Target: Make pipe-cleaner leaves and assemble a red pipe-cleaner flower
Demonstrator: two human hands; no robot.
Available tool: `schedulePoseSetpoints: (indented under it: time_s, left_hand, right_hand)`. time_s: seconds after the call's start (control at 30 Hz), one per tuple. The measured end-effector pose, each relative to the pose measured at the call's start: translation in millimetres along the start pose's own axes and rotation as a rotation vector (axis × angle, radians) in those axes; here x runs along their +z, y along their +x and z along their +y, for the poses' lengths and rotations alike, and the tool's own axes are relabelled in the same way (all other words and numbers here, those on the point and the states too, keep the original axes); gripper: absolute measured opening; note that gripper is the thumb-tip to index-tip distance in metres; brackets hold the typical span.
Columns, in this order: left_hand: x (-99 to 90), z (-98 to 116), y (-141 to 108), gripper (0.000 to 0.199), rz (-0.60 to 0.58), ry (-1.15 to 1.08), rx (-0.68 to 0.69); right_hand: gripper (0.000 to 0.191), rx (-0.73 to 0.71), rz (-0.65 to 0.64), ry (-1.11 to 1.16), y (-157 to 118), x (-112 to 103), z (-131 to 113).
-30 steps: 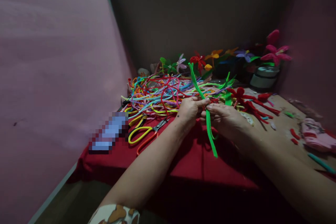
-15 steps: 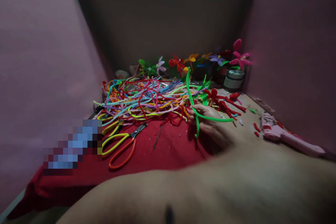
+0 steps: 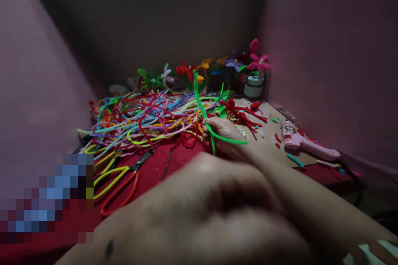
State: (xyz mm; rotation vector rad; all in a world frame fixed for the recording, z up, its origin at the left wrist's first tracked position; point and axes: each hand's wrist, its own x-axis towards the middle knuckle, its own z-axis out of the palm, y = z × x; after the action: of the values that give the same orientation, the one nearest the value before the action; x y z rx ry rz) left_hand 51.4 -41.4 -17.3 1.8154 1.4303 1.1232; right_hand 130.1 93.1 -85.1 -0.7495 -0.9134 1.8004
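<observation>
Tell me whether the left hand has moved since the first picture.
Yes, the left hand has moved toward the camera. Judged against the scissors, it was higher than their blades; now it shows lower, blurred in the foreground.

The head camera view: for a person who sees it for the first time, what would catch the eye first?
Probably the bright tangle of fuzzy stems, spread left of centre. Next, perhaps, the vivid green stems held in the right hand, near the middle, and the large, blurred left hand in the foreground. Colourful flowers line the back.
</observation>
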Motion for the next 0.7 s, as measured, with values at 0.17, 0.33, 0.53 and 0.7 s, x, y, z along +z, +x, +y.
schedulePoseSetpoints:
  time_s: [0.17, 0.33, 0.53, 0.7]
  left_hand:
    - [-36.8, -41.7, 75.7, 0.023, 0.065, -0.072, -0.061]
    - [-30.1, -81.7, 93.8, 0.026, -0.02, -0.301, -0.188]
    - [-24.0, -79.0, 86.6, 0.024, 0.084, -0.477, -0.181]
    - [-30.8, -78.5, 86.6, 0.022, 0.148, -0.53, -0.151]
  right_hand:
    - [0.01, -0.086, -0.047, -0.055, -1.6, 3.5, 2.0]
    - [0.021, -0.159, -0.129, -0.136, -7.3, 6.4, 4.1]
    - [0.008, -0.004, -0.19, -0.057, -12.8, 11.6, 0.6]
    - [0.012, 0.177, -0.343, 0.044, -22.6, 15.2, -4.3]
